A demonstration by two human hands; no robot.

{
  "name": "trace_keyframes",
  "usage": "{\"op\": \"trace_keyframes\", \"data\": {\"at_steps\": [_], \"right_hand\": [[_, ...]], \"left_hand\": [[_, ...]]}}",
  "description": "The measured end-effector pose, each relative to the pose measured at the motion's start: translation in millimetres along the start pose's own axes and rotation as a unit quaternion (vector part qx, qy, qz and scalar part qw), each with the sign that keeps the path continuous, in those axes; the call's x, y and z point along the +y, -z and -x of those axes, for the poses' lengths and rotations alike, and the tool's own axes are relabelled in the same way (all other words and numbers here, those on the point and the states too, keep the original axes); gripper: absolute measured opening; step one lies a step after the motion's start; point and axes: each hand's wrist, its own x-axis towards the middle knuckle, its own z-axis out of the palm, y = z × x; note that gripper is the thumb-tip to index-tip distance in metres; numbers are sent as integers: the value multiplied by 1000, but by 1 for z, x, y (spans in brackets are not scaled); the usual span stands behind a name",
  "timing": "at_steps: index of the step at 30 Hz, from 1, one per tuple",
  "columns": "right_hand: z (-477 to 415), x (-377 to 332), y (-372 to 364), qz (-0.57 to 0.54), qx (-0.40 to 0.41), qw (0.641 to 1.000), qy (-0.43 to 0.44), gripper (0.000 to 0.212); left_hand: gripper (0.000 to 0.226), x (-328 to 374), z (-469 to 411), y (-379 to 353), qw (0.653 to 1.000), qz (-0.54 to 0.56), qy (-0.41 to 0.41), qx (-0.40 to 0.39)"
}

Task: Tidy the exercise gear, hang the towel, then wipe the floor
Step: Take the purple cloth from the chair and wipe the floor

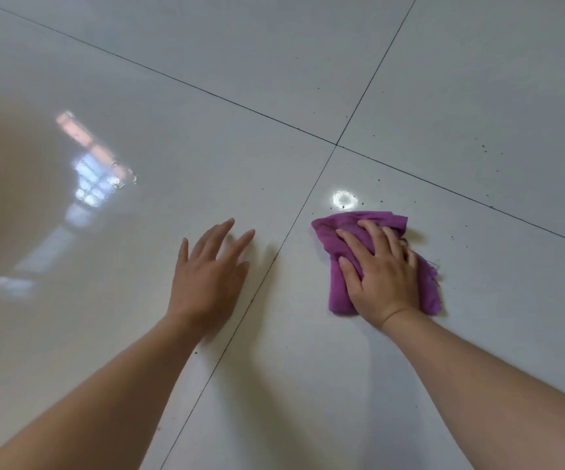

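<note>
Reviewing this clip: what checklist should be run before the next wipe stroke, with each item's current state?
1. Purple cloth lies on the floor: ok.
2. Right hand presses flat on the cloth: ok.
3. Left hand open and apart from the cloth: ok.
4. Floor free of dark specks beyond the cloth: not ok.
5. Cloth damp enough to lift dirt: cannot tell.
</note>
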Motion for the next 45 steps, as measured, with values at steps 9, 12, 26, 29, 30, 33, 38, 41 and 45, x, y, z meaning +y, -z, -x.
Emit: {"op": "trace_keyframes", "data": {"at_steps": [9, 12, 26, 29, 30, 33, 38, 41, 45], "right_hand": [[-2, -19, -2, 23, -9, 999, -35, 62], [-4, -62, -10, 13, -15, 999, -40, 62], [-57, -253, -52, -19, -42, 996, 76, 53], [-57, -256, -52, -18, -38, 996, 73, 53], [-58, -256, -52, -16, -32, 997, 74, 52], [-60, -256, -54, -13, -18, 998, 66, 50], [-58, -255, -53, -11, -26, 998, 63, 48], [-68, -257, -54, 0, -31, 996, 81, 48], [-108, -261, -58, 9, -38, 993, 113, 49]], "left_hand": [[66, -131, 85, 27, 984, -53, 172, 9], [66, -136, 85, 19, 980, -30, 194, 23], [63, -145, 83, 18, 981, -7, 193, 33], [61, -143, 84, 21, 982, 13, 188, 26], [60, -143, 82, 24, 981, 36, 188, 32], [59, -167, 54, 43, 972, 88, 202, 87], [65, -227, -8, 57, 956, 26, 289, 54], [65, -230, -11, 50, 955, 6, 292, 45], [69, -233, -11, 50, 956, -5, 289, 49]]}}
